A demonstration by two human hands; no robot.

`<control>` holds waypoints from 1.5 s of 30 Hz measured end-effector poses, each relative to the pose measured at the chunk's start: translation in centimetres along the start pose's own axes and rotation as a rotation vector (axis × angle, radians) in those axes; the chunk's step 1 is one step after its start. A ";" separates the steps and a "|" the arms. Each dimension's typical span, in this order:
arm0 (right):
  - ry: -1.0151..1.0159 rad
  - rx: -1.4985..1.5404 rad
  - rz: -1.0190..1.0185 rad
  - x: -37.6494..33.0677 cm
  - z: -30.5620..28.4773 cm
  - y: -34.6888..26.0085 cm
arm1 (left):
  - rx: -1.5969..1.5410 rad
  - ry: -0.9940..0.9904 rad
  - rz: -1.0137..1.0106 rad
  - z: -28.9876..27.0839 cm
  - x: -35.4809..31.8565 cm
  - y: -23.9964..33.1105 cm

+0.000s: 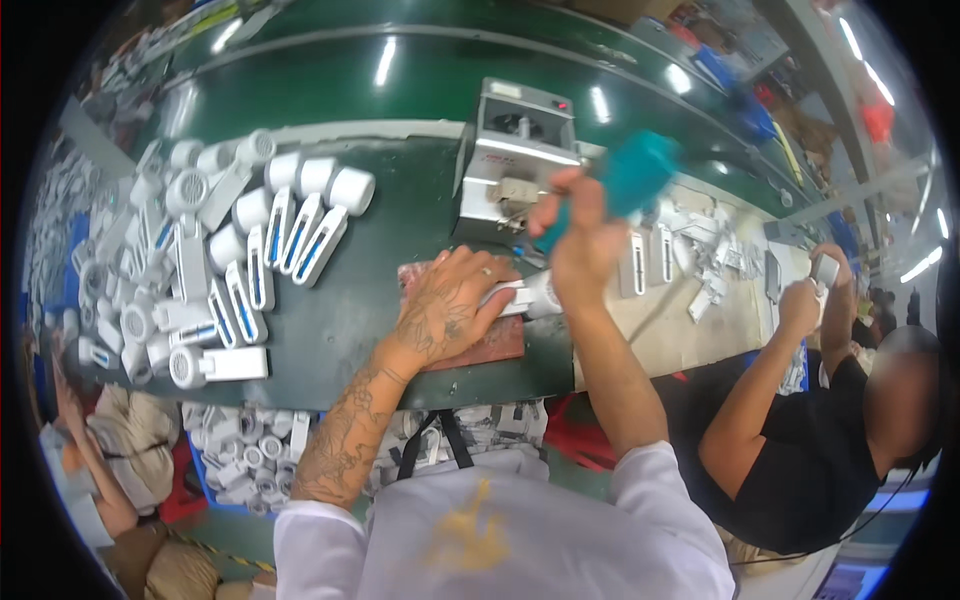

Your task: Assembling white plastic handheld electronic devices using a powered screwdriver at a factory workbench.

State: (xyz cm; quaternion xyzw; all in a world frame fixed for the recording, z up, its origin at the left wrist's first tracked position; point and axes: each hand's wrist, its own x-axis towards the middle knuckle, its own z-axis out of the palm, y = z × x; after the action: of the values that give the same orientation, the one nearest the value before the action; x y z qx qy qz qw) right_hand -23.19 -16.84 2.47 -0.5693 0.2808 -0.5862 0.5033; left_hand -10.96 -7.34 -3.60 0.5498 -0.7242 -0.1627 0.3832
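Our left hand (pixel 450 305) presses a white plastic part (pixel 525 295) onto the red mat (pixel 500 345) near the table's front edge, fingers wrapped around it. Our right hand (pixel 580 235) grips a teal power screwdriver (pixel 635 178).

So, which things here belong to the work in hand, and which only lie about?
In hand:
- left hand pressing white part on reddish mat
- right hand raising teal tool

Lying about:
- pile of white parts
- grey machine
- co-worker's hands
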 end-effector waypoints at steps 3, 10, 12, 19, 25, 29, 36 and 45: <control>-0.033 0.058 -0.011 -1.9 -2.1 -2.2 | 0.036 -0.030 -0.002 -0.5 1.1 0.4; -0.102 0.022 0.044 -4.0 -3.1 -1.6 | 0.004 0.007 0.015 -0.2 0.2 0.1; -0.099 0.017 0.048 -4.3 -3.2 -1.3 | -0.001 0.001 0.009 0.0 0.0 0.1; -0.127 0.072 0.065 -4.4 -3.3 0.2 | 0.036 0.013 -0.013 -0.1 0.7 0.1; 0.009 0.029 0.002 -4.7 -4.2 -0.2 | -0.080 0.060 0.063 0.7 2.1 1.1; 0.006 -0.007 -0.032 -5.8 -3.7 -0.1 | 0.056 0.001 0.158 0.4 0.4 0.8; 0.109 0.265 0.057 -10.6 -5.7 -4.8 | 0.289 -0.024 0.194 -0.8 -3.5 5.8; 0.055 0.115 0.140 -14.7 -13.1 -3.4 | -0.647 0.841 -0.493 -9.6 -10.8 -0.1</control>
State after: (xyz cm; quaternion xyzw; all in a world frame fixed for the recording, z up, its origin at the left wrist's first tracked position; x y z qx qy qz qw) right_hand -38.82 -5.51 -2.61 -0.5023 0.2996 -0.5801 0.5670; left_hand -2.79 4.37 -1.48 0.5746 -0.2738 -0.2276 0.7370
